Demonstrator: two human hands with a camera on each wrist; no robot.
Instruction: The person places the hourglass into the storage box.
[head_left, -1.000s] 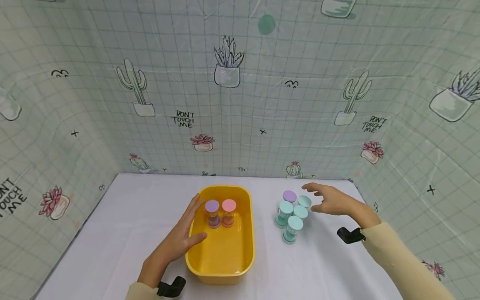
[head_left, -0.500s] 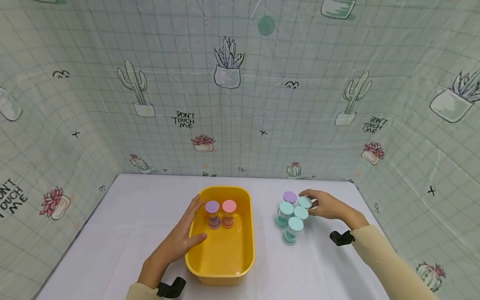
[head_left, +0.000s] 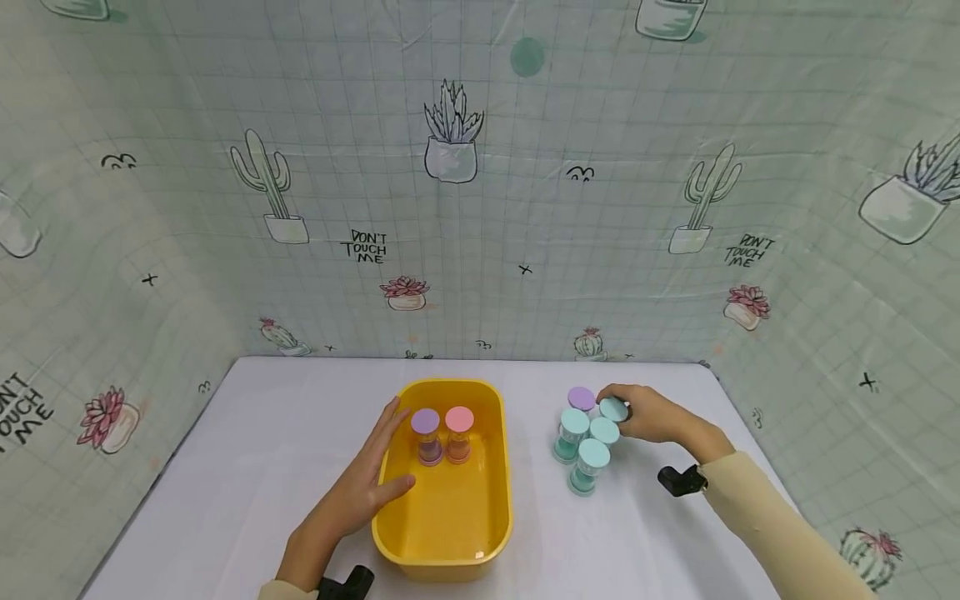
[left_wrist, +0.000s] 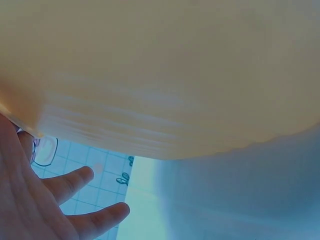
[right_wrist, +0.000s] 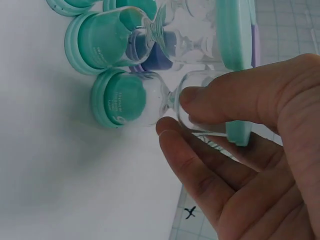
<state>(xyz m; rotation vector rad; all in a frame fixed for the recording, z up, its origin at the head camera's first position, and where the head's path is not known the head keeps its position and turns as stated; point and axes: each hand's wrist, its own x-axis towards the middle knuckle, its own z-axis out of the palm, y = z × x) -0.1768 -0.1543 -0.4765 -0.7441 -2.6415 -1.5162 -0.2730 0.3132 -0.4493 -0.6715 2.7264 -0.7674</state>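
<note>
With thumb and fingers, my right hand (head_left: 654,414) pinches the upper bulb of a teal-capped sand timer (right_wrist: 120,97), the back right one of a cluster. It stands upright, teal sand in its lower bulb. Beside it are several more teal sand timers (head_left: 594,454) and one with a purple cap (head_left: 581,398). My left hand (head_left: 356,492) rests at the left rim of a yellow bin (head_left: 444,533), its fingers extended and thumb over the edge. Inside the bin stand a purple sand timer (head_left: 425,421) and a pink sand timer (head_left: 459,419), side by side toward the back.
A white cloth (head_left: 300,408) covers the table. Behind it and on both sides hangs a grid-patterned curtain (head_left: 480,217) printed with cacti. Dark wrist mounts (head_left: 681,481) sit at both sleeves.
My right hand has moved left and closed on the back right teal sand timer. The left hand stays at the bin's rim. The head view has tilted slightly.
</note>
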